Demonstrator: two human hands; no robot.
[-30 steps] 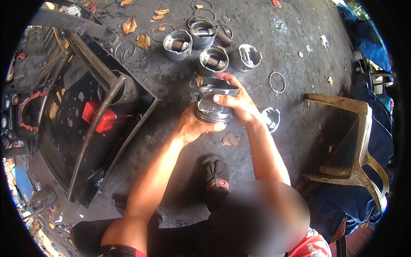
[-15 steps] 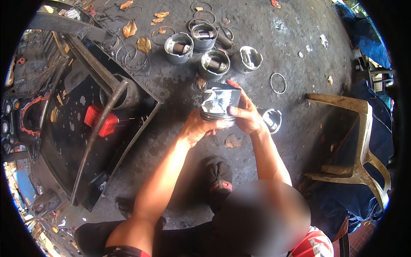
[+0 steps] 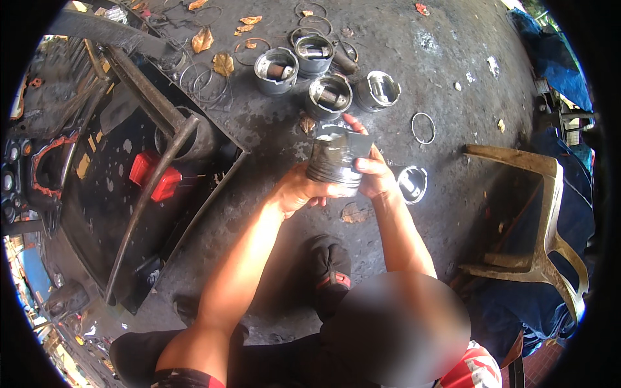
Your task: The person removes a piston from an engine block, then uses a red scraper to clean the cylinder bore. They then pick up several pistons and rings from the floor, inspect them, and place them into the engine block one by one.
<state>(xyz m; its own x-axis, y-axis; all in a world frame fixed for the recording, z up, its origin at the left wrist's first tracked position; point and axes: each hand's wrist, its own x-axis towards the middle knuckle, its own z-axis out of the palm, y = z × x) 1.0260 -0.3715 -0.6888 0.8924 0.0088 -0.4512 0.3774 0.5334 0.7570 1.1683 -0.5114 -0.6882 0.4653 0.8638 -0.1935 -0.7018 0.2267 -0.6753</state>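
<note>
A grey metal piston (image 3: 331,161) is held up in front of me, tilted with its open skirt toward the far side. My left hand (image 3: 299,190) grips its lower end from the left. My right hand (image 3: 370,169) clasps it from the right, fingers reaching over its top edge. Several more pistons stand on the dark concrete floor beyond it, the nearest piston (image 3: 328,97) just past my hands. Another piston (image 3: 411,183) lies on the floor right of my right hand.
Loose piston rings (image 3: 423,127) and dry leaves lie on the floor. A black tray (image 3: 97,194) with red parts and a metal bar sits at left. A worn plastic chair (image 3: 543,220) stands at right. My black shoe (image 3: 331,271) is below my hands.
Both hands have lifted the piston and turned it, so its side and open skirt now face me instead of its crown.
</note>
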